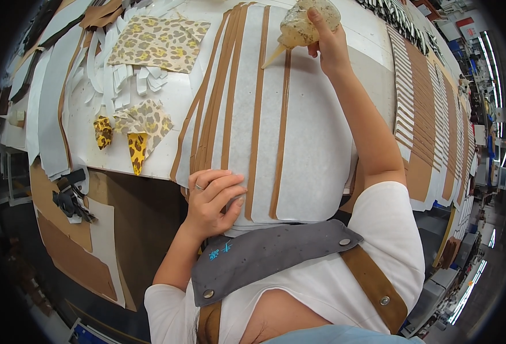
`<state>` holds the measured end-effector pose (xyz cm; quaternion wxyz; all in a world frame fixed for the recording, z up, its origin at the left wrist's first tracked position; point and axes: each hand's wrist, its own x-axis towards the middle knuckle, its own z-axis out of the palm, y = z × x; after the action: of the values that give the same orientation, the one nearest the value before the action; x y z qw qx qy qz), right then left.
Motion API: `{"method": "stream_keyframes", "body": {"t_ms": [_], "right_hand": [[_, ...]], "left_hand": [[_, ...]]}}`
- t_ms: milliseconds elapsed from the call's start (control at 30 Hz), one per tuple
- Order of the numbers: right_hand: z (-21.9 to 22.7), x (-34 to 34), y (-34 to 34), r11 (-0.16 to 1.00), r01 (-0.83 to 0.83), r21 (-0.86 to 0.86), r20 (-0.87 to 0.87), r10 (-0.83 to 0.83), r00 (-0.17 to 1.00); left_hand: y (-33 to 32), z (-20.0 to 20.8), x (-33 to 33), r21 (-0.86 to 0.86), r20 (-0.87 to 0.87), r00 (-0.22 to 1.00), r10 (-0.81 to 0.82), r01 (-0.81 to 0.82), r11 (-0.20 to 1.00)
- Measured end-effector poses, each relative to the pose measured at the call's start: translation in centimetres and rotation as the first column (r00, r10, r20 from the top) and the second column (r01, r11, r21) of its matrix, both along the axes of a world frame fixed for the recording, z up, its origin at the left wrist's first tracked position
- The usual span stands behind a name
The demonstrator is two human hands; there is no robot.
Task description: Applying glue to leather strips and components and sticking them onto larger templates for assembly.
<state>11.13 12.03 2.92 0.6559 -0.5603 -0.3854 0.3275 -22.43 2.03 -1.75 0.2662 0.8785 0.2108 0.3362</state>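
Yellowish bottle point(299, 30) clamped in the right hand point(331, 45), nozzle point(274, 57) at a brown strip point(257, 120); oversqueezing could smear the sheets point(316, 143). Left hand point(214, 202), fingers slightly apart, rests on them.

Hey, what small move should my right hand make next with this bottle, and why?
Probably draw the bottle toward you along the brown strip at its nozzle: the tip is over that strip's far part, the right hand holds the bottle nozzle-down, and the left hand is at the sheets' near left side.
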Motion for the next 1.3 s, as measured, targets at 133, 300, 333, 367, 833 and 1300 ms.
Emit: {"method": "stream_keyframes", "body": {"t_ms": [133, 300, 333, 367, 833, 1300], "right_hand": [[0.1, -1.2, -1.4, 1.0, -0.005, -0.018, -0.011, 0.005, 1.0], [-0.6, -2.0, -2.9, 0.999, -0.019, -0.038, -0.024, 0.019, 1.0], [-1.2, -1.6, -3.2, 0.996, -0.006, -0.091, 0.039, 0.01, 0.999], [-1.5, -1.5, -3.5, 0.99, 0.01, -0.143, 0.102, 0.004, 0.995], [-0.2, -7.1, -9.2, 0.993, -0.045, -0.109, 0.028, 0.049, 0.998], [0.1, -10.5, -14.3, 0.981, -0.049, -0.187, 0.032, 0.056, 0.998]], "left_hand": [[0.0, -0.1, -0.1, 0.011, -0.011, 1.0, 0.009, -0.009, 1.0], [0.1, -0.1, 0.1, 0.037, -0.002, 1.0, 0.005, -0.005, 0.999], [0.1, -0.1, 0.1, 0.044, 0.001, 1.0, 0.006, -0.006, 0.999], [0.1, -0.1, 0.1, 0.042, 0.0, 1.0, 0.002, -0.002, 0.999], [0.0, -0.1, 0.0, 0.074, 0.011, 1.0, 0.006, -0.007, 0.997], [-0.3, -0.8, 0.2, 0.085, 0.073, 0.995, 0.066, -0.072, 0.994]]}}
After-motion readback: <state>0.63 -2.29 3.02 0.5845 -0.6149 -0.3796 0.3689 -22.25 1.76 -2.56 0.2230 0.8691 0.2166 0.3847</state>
